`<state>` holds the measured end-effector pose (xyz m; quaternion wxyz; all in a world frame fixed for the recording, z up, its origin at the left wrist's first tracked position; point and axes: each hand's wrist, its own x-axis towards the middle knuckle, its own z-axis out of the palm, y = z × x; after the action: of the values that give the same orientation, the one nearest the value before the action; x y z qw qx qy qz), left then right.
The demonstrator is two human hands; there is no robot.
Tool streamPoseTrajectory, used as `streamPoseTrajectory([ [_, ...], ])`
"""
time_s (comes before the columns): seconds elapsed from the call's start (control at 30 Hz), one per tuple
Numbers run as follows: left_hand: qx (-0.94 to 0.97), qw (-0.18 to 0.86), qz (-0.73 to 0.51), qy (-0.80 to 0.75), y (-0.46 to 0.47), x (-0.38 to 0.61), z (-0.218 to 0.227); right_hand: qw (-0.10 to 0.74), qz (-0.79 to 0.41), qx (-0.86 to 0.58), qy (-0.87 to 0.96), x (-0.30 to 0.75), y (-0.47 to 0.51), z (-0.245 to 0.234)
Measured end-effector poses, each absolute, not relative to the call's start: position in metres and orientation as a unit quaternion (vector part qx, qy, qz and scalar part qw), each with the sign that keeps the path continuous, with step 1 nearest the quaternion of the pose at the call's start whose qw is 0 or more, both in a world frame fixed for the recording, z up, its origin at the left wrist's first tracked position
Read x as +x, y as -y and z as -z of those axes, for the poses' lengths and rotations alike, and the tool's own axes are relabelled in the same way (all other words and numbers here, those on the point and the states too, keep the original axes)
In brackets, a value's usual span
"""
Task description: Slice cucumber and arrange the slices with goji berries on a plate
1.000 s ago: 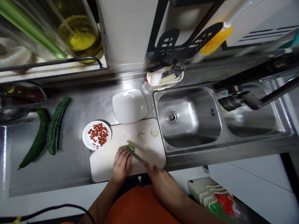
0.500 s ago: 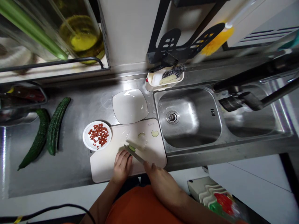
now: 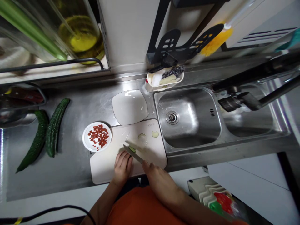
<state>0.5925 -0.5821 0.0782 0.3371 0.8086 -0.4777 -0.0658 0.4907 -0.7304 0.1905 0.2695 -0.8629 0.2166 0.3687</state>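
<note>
My right hand (image 3: 153, 175) is wrapped round the handle of a kitchen knife (image 3: 134, 154), its blade pointing up and left over a pale cutting board (image 3: 105, 165). Beside the blade, on its far side, lies a green cucumber piece (image 3: 132, 149). My left hand (image 3: 123, 164) has its fingers bent down on the board just left of the blade, holding a piece of cucumber mostly hidden under them. Farther back on the board are a thin curved peel (image 3: 141, 136) and a pale cucumber slice (image 3: 155, 134).
A white plate of chopped red bits (image 3: 98, 136) overlaps the board's left corner. Behind the board sits a square white plate (image 3: 130, 107). Two whole cucumbers (image 3: 56, 128) lie at left. The steel sink (image 3: 189, 117) with its black faucet (image 3: 248, 100) is at right.
The knife and my right hand have shifted very slightly left. My left hand stays in place on the board, and the whole view has drifted a little.
</note>
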Motion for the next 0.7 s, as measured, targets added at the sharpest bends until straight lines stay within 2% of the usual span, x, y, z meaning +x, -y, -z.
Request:
streamPoseTrajectory([
  [0.7,0.803,0.322,0.053,0.498,0.580,0.591,-0.074,0.263,-0.361,-0.867,-0.222,0.502,0.725,-0.176],
])
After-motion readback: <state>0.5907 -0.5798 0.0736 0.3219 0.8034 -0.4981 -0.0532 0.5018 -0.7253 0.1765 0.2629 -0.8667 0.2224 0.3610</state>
